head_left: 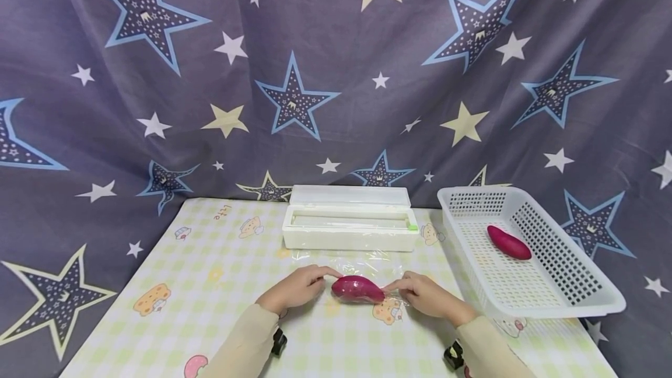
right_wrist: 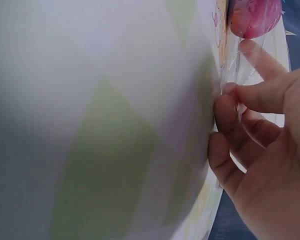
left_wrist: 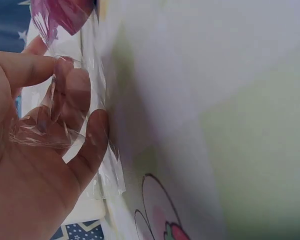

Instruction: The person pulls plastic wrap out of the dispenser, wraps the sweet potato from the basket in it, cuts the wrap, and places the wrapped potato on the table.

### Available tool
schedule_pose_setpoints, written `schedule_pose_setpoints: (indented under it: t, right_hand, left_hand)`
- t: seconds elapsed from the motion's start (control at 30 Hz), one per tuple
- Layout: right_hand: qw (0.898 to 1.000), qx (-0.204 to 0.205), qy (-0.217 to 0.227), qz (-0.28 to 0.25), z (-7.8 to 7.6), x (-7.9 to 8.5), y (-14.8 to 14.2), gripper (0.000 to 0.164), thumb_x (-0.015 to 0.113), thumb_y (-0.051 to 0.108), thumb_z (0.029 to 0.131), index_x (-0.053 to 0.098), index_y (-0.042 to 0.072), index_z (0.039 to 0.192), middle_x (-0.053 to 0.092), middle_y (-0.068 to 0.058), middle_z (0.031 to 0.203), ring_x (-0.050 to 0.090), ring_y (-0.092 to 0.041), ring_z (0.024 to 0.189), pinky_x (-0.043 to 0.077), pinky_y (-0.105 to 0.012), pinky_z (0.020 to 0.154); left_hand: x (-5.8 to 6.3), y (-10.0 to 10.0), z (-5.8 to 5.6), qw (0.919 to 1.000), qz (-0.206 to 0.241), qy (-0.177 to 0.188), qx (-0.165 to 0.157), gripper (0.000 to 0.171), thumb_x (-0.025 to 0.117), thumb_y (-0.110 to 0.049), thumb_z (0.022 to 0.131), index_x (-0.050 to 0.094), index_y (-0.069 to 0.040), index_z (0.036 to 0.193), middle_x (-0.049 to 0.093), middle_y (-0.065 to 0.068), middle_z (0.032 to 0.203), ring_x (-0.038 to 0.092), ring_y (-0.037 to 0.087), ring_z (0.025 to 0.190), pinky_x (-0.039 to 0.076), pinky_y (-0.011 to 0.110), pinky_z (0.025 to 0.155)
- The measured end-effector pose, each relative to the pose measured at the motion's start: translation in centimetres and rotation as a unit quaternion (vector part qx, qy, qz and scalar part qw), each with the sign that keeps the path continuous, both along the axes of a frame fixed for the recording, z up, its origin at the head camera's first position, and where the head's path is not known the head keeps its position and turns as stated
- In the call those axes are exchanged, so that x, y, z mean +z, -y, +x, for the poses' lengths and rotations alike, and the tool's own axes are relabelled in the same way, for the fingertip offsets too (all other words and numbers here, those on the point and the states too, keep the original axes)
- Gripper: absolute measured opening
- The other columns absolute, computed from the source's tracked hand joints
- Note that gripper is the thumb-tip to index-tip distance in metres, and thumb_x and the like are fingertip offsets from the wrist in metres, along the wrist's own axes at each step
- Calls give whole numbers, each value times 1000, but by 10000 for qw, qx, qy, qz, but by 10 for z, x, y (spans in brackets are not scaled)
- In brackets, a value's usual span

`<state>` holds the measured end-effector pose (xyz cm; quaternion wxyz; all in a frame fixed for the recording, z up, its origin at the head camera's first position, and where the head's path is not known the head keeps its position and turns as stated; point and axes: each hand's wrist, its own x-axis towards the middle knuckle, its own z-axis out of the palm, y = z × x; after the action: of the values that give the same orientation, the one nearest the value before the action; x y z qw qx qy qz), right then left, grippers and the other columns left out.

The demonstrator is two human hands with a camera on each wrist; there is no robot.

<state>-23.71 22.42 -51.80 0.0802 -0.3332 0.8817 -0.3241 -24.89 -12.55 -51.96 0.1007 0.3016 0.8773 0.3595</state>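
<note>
A purple-red sweet potato (head_left: 358, 289) lies on the tablecloth between the two hands, with clear plastic wrap (head_left: 343, 260) around it, glossy over its skin. At its left end, the left hand (head_left: 296, 287) pinches gathered film between thumb and fingers, its index finger stretched to the sweet potato. Crinkled plastic wrap (left_wrist: 40, 136) crosses that hand's fingers in the left wrist view. On the other side, the right hand (head_left: 427, 293) pinches the film with thumb and bent fingers, index finger extended toward the tip. The film (right_wrist: 246, 65) runs taut from there to the sweet potato.
Behind the hands stands a white plastic wrap box (head_left: 349, 241), its lid (head_left: 349, 197) raised and a green slider (head_left: 412, 227) at its right end. A white perforated basket (head_left: 551, 311) at right holds another sweet potato (head_left: 509, 242). A star-patterned curtain (head_left: 336, 74) hangs behind the table.
</note>
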Motion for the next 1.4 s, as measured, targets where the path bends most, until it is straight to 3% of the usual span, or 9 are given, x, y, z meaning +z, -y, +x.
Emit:
schedule_pose_setpoints:
  t: [0.07, 0.23, 0.47, 0.7, 1.0, 1.2, 1.3, 1.4]
  right_hand:
    - [10000, -41, -1, 34, -1, -1, 0, 45, 52, -13, 93, 75, 16, 120, 53, 4, 80, 44, -3, 70, 43, -24, 66]
    - [9999, -95, -47, 135, -4, -3, 1, 41, 52, -10, 95, 72, 14, 122, 55, 6, 83, 48, -3, 74, 47, -27, 70]
    - [9999, -56, 98, 107, -4, -4, 2, 46, 51, -4, 101, 56, 19, 140, 52, 7, 79, 47, -4, 69, 44, -28, 67]
    - [9997, -36, -217, 55, -5, -5, 2, 41, 52, -6, 99, 63, 19, 130, 60, 3, 91, 52, -7, 82, 47, -32, 77]
    - [9995, -285, -73, 133, -5, 0, 2, 34, 53, -1, 98, 68, 14, 125, 62, 3, 94, 52, -6, 82, 48, -31, 75]
    - [9954, -923, -249, 104, -8, 4, 2, 31, 56, 2, 95, 69, 12, 120, 66, 0, 106, 58, -12, 90, 52, -35, 82]
    - [9898, -1305, -572, -11, -9, 7, 6, 29, 59, 2, 93, 71, 13, 117, 67, -1, 113, 62, -20, 102, 51, -43, 92]
    - [9860, -1323, -993, -207, -6, 12, 15, 24, 63, 5, 93, 72, 14, 114, 68, 2, 114, 60, -23, 112, 48, -47, 99]
  left_hand:
    - [-1, 0, -2, 10000, 1, -24, 34, 43, 48, -3, 103, 64, -29, 132, 63, -2, 100, 53, 12, 89, 45, 36, 82]
    - [0, -1, -5, 9997, -108, -209, 64, 39, 51, -3, 102, 65, -23, 132, 60, -4, 90, 52, 11, 82, 46, 35, 80]
    - [4, -3, -8, 9992, -220, -338, 68, 36, 53, -1, 100, 67, -19, 128, 58, -3, 78, 49, 8, 67, 47, 30, 69]
    - [2, -3, -15, 9988, -248, -394, 166, 33, 55, 0, 98, 71, -18, 121, 64, -2, 78, 53, 5, 63, 50, 28, 65]
    - [-2, -3, -20, 9988, -221, -426, 131, 32, 55, -1, 95, 72, -19, 115, 66, -4, 77, 55, 4, 59, 51, 27, 64]
    - [-1, -3, -20, 9996, -112, -233, 122, 33, 54, 0, 95, 73, -19, 113, 66, -2, 74, 55, 5, 57, 50, 27, 61]
    - [0, -3, -20, 9997, -99, -147, 143, 33, 53, 1, 95, 73, -19, 113, 66, 0, 74, 53, 5, 53, 49, 26, 57]
    - [1, -4, -20, 9998, -93, -104, 140, 33, 53, 2, 95, 73, -18, 112, 66, 2, 75, 53, 5, 52, 49, 26, 56]
